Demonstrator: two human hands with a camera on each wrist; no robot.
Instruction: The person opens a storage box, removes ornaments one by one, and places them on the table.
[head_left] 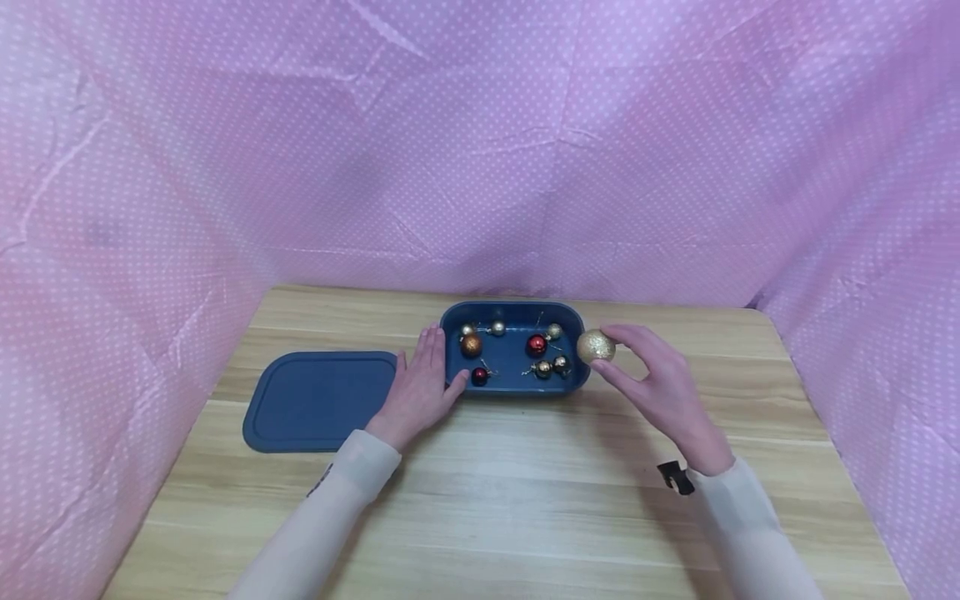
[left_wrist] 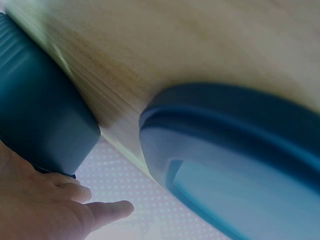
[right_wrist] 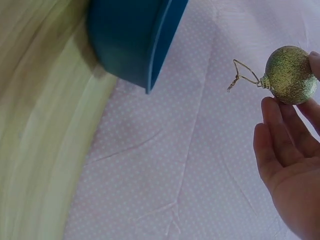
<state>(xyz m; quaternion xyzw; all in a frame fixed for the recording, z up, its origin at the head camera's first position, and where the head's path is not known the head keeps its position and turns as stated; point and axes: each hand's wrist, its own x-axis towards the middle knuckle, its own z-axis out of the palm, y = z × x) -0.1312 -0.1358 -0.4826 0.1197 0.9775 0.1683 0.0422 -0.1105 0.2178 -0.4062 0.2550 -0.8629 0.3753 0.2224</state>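
Observation:
Between thumb and fingers, my right hand [head_left: 667,396] pinches a gold glitter Christmas bauble [head_left: 596,347] just off the right end of a blue box [head_left: 517,390]. A gold hanging loop [right_wrist: 245,72] sticks out from the bauble in the right wrist view. My left hand [head_left: 420,387] rests against the box's left end, fingers straight and thumb at the near rim. Inside the box lie several small baubles: an orange one [head_left: 471,346], a bright red one [head_left: 536,344], a dark red one [head_left: 479,377] and several gold or silvery ones, such as a gold bauble [head_left: 543,368].
The box's blue lid [head_left: 318,404] lies flat on the wooden table [head_left: 510,500], left of the box and partly behind my left hand. A pink polka-dot cloth [head_left: 487,167] hangs behind the table and at both sides. Something black [head_left: 676,478] shows by the right cuff.

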